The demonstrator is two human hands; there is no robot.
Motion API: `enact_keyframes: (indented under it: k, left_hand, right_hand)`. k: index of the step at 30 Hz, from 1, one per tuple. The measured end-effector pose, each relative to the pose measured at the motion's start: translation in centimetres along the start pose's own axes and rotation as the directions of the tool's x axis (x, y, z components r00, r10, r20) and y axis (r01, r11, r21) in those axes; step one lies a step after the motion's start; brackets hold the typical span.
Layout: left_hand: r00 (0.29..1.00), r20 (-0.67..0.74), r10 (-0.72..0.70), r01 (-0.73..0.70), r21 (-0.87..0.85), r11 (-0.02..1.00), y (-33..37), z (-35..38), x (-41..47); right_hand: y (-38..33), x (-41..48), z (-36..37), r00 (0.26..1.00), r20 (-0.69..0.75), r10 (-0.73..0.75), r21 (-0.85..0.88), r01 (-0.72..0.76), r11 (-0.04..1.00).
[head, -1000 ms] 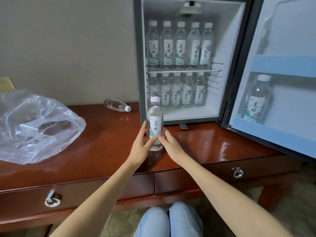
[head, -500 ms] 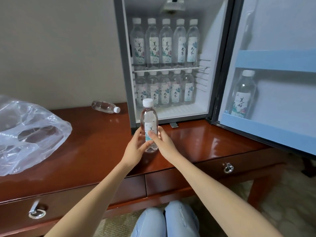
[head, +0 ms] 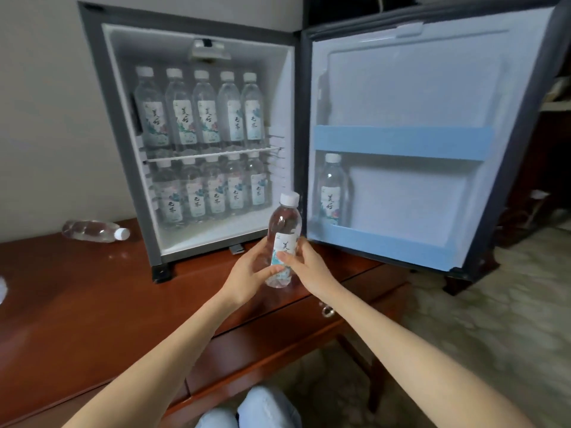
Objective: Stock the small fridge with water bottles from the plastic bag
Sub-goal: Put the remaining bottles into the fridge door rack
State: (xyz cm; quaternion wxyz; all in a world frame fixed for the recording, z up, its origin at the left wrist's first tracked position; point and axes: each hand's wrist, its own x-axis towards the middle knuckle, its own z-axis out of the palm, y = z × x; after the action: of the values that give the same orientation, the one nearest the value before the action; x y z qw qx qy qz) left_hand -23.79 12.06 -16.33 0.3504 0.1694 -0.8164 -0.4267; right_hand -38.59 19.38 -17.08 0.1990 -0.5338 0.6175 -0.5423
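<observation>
1. Both hands hold one water bottle (head: 284, 223) upright. The left hand (head: 247, 273) has its grip curled round the lower body. The right hand (head: 309, 267) has its grip pinching the label, thumb in front.
2. The water bottle, white cap up, is held over the counter (head: 92, 304), just in front of the fridge (head: 92, 118) at its lower right corner.
3. Inside the fridge, an upper row (head: 200, 109) of five bottles stands on a wire shelf. A lower row (head: 213, 193) of five stands on the fridge floor.
4. The fridge door (head: 432, 88) hangs wide open to the right of the fridge. One door bottle (head: 332, 193) stands in its lower blue shelf, at the end nearest the fridge.
5. Left of the fridge, a loose bottle (head: 92, 231) lies on its side on the counter, cap towards the fridge.
</observation>
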Motion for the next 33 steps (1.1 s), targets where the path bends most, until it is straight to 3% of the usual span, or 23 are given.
enact_keyframes:
  k: [5,8,14,27,29,31,33]
  left_hand:
    - [0.984,-0.073,0.162,-0.17,-0.112,0.979,4.2,4.0,4.4]
    - [0.965,-0.096,0.243,-0.252,-0.088,0.964,6.0,5.6,6.7]
    - [0.962,-0.067,0.265,-0.268,-0.035,0.963,7.4,8.3,9.2]
    - [0.983,-0.089,0.159,-0.163,-0.046,0.985,7.4,10.5,10.9]
    - [0.986,-0.08,0.149,-0.152,-0.042,0.987,6.9,10.9,10.5]
    - [0.992,-0.09,0.089,-0.093,-0.04,0.995,5.9,11.4,10.0]
    - [0.993,-0.114,0.039,-0.039,0.004,0.999,5.3,11.7,9.8]
  right_hand:
    - [-3.4,0.3,-6.9,0.978,-0.119,-0.173,-0.163,0.153,0.975]
    - [-4.5,0.6,-9.8,0.953,-0.154,-0.261,-0.194,0.23,0.954]
    - [-3.7,0.5,-13.4,0.934,-0.248,-0.258,-0.216,0.207,0.954]
    - [-2.0,1.7,-15.0,0.951,-0.28,-0.135,-0.127,0.103,0.987]
    - [-1.8,1.4,-15.2,0.96,-0.248,-0.132,-0.232,0.074,0.97]
    - [-1.5,1.4,-15.5,0.98,-0.166,-0.105,-0.456,0.018,0.89]
    - [-1.4,1.7,-15.7,0.988,-0.136,-0.073,-0.526,-0.01,0.85]
